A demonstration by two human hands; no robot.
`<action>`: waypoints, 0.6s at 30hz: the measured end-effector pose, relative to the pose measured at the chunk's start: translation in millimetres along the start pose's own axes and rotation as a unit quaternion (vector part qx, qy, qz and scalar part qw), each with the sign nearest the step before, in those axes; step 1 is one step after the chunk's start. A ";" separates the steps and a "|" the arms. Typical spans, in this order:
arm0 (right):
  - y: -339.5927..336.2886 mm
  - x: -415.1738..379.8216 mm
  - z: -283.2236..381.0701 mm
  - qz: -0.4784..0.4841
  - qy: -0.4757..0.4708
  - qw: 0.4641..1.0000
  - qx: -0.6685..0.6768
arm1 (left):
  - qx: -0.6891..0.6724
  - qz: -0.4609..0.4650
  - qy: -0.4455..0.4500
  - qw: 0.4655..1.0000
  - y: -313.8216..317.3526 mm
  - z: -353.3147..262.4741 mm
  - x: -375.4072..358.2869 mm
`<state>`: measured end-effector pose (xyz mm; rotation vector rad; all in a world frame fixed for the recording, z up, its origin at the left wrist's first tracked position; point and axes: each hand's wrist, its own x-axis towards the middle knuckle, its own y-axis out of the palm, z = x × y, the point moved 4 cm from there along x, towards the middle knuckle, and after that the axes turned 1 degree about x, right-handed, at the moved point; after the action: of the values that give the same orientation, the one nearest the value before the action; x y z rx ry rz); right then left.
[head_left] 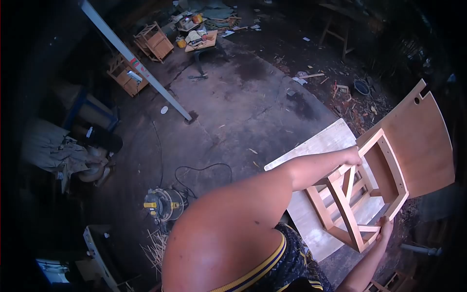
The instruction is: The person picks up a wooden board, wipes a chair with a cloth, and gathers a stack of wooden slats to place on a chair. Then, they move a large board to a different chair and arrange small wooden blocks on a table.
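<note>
A light wooden frame, looking like a small chair or stool (pixel 336 194) with slats and angled braces, lies tilted over a pale flat board (pixel 318 242). My left hand (pixel 354 156) is closed around the frame's upper rail. On the lower side, my right hand (pixel 384 228) grips a corner where a brace meets the rail. Past the frame spreads a broad brown wooden panel (pixel 428 143) with a round hole and a notch at its far corner; the frame's outer edge overlaps it in this view.
A corded machine with yellow parts (pixel 164 204) sits on the concrete floor, its cable (pixel 206 170) trailing. A long metal post (pixel 138 63) rises at upper left, by wooden chairs (pixel 154 43). A black basin (pixel 362 87) lies among wood scraps.
</note>
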<state>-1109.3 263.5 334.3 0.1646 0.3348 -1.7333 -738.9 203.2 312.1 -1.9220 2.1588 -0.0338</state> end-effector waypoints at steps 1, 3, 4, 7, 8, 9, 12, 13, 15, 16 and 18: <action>-3.4 3.4 -4.3 0.008 0.012 1.000 -0.013 | 0.005 -0.009 -0.001 1.000 -0.9 -1.0 -1.1; -5.0 10.9 -12.7 0.020 0.014 1.000 -0.010 | 0.026 0.023 -0.039 0.999 -2.2 0.9 -3.6; -3.0 4.9 -10.5 0.029 0.002 1.000 -0.006 | 0.029 0.017 -0.043 0.998 -3.4 -0.7 -10.6; -15.2 25.3 -24.2 0.060 -0.008 0.998 -0.024 | -0.007 0.068 -0.004 0.998 -11.8 -1.4 -48.4; -15.2 28.4 -25.6 0.041 -0.009 0.999 -0.017 | 0.000 0.085 0.003 0.996 -20.3 4.6 -66.8; -15.4 30.1 -25.4 0.025 -0.006 0.999 -0.024 | -0.018 0.113 -0.074 0.991 -37.4 4.6 -100.1; -19.8 34.8 -18.5 0.035 -0.023 0.992 -0.123 | 0.085 0.097 -0.050 0.990 -101.6 78.5 -166.5; -23.8 32.5 -11.7 -0.006 -0.118 0.974 -0.193 | 0.160 0.026 -0.024 0.986 -130.7 133.1 -187.3; -4.3 16.6 22.5 -0.171 -0.233 0.885 -0.364 | 0.235 -0.049 -0.117 0.964 -193.9 233.5 -264.3; 16.8 -14.9 47.4 -0.290 -0.246 0.805 -0.456 | 0.255 -0.085 -0.183 0.946 -225.7 269.6 -317.8; 118.9 -80.1 95.1 -0.228 -0.351 0.854 -0.309 | 0.256 -0.083 -0.341 0.901 -282.1 379.7 -420.4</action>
<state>-970.4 290.0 432.3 -1.0751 0.3821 -1.9146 -346.4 635.0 67.4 -1.4965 1.3509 0.0339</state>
